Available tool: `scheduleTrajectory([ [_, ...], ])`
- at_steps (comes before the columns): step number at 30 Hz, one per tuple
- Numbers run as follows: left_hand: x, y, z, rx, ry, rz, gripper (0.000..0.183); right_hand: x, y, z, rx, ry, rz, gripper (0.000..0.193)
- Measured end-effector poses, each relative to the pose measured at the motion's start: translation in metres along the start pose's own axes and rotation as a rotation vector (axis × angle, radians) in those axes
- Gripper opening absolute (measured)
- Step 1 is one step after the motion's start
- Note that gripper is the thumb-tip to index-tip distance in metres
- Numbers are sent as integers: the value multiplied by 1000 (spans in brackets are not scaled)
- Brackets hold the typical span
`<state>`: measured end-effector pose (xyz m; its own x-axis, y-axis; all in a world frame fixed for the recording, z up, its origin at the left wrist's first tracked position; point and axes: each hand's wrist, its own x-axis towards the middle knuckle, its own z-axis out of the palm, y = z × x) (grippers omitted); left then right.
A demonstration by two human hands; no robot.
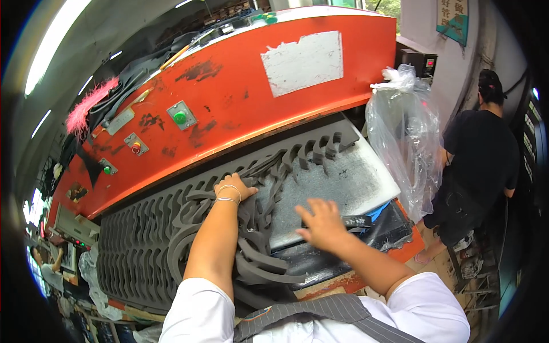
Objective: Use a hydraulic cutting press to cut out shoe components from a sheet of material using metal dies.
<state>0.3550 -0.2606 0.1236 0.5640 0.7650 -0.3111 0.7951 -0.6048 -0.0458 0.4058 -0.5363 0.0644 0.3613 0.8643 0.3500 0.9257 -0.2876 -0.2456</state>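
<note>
A dark grey foam sheet [134, 246] with rows of wavy die-cut slots lies across the machine bed. My left hand [233, 188] is on its loose, torn webbing, fingers curled over the foam strips [246, 214]. Bunched strips hang in a tangle under my left forearm. My right hand [323, 224] is held over the worn pale board [337, 183], fingers spread and holding nothing. Curved foam teeth [317, 150] stick out along the far side of this board.
Beyond the bed rises an orange machine beam [229, 86] with green buttons [180, 118] and a red one [136, 147]. A clear plastic bag [403, 131] hangs at its right end. A person in black [480, 143] stands at the right; another person [51, 268] is far left.
</note>
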Motion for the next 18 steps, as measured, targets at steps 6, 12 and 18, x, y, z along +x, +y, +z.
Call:
scheduleTrajectory([
  [6, -62, -36, 3, -517, -402, 348, 56, 24, 33, 33, 239, -394, 182, 63],
  [12, -209, -158, 30, -828, 138, 516, 34, 85, 6, 54, 420, -356, 301, 68],
  [18, -252, -237, 69, -1241, 366, 526, 44, 154, -87, 103, 1316, -431, 842, 100],
])
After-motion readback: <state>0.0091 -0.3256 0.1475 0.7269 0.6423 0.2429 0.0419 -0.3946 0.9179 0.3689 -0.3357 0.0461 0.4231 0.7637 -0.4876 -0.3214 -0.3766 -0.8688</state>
